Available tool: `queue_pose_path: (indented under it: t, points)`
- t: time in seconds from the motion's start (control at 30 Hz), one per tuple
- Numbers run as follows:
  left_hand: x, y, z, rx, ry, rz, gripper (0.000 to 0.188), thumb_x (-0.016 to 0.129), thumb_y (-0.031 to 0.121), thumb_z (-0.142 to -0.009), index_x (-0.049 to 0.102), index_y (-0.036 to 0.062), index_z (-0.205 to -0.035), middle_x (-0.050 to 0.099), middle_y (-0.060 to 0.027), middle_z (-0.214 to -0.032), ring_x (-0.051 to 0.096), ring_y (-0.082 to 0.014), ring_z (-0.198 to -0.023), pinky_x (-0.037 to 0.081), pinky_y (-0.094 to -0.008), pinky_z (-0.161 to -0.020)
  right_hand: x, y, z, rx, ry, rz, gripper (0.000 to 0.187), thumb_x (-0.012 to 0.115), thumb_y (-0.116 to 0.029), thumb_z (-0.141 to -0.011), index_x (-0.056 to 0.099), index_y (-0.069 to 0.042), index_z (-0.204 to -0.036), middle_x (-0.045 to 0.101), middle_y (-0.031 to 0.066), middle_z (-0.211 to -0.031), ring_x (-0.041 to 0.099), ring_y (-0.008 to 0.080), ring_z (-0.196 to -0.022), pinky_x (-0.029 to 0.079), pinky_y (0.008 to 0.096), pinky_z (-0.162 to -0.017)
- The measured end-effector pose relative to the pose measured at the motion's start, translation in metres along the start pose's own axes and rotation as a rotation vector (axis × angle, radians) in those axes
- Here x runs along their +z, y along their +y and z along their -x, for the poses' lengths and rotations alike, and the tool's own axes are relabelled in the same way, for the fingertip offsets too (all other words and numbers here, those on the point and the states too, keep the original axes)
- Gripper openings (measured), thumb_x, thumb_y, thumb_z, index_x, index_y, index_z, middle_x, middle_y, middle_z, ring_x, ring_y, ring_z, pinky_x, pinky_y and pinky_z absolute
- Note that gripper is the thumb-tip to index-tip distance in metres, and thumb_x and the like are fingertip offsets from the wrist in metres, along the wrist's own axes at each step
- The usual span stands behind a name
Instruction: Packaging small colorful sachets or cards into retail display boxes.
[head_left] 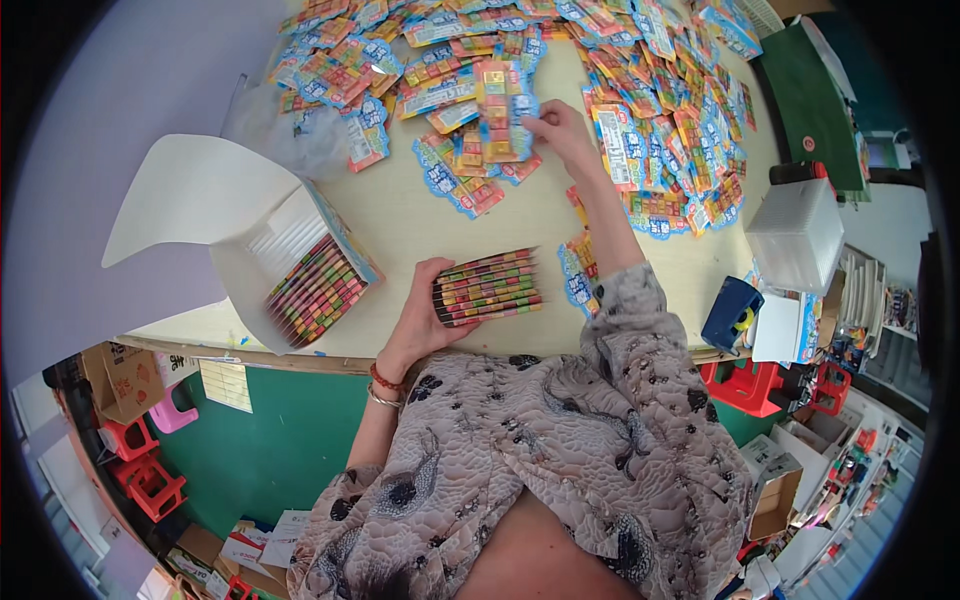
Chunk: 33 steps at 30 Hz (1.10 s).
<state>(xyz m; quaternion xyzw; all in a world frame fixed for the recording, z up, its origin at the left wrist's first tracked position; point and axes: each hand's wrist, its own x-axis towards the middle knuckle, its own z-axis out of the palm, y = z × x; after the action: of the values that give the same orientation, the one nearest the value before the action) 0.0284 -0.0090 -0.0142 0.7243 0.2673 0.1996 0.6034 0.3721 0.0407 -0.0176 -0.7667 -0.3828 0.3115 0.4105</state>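
Illegible white lettering (521,112) on packets (495,108)

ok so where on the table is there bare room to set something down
The widest bare patch of table lies between the open box, the left hand and the loose packets beyond it. A smaller one sits between the right sleeve, the dark blue container and the packet pile. The far side is crowded with packets.

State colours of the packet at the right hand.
Packet: blue right side, orange left side with yellow blocks; clearest in head view.
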Motion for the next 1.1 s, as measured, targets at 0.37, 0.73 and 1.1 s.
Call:
queue_pose_path:
  t: [0.37,0.73,1.1]
  points:
    - [-0.006,-0.006,0.008,0.11,0.084,-0.185,0.128,0.089,0.03,-0.06,0.0,0.003,-0.148,0.023,-0.0259,-0.145,0.034,-0.0385,-0.13,0.031,-0.0445,-0.107,0.002,-0.068,0.096,-0.138,-0.722,0.04,0.021,0.067,-0.024,-0.082,0.066,-0.003,-0.083,0.066,0.0109,-0.074,0.064,0.0195,-0.07,0.049,0.0331,-0.066]
    - [-0.011,0.007,-0.004,0.1,-0.016,-0.2,0.097,0.089,0.013,-0.058,0.03,0.0052,-0.135,0.036,-0.0139,-0.131,0.042,-0.0263,-0.123,0.038,-0.0344,-0.103,0.062,-0.027,-0.003,-0.181,0.17,0.107,0.036,0.075,-0.031,-0.072,0.063,0.002,-0.084,0.068,0.0144,-0.08,0.066,0.0238,-0.073,0.051,0.0354,-0.065]
    - [-0.009,0.014,-0.007,0.081,-0.027,0.046,0.119,0.089,0.02,-0.059,0.01,0.0035,-0.147,0.03,-0.0204,-0.143,0.034,-0.0348,-0.132,0.032,-0.0408,-0.108,0.008,-0.051,0.118,-0.35,-0.405,0.16,0.014,0.063,-0.01,-0.085,0.066,-0.001,-0.094,0.068,0.0067,-0.077,0.06,0.0106,-0.069,0.048,0.0272,-0.067]
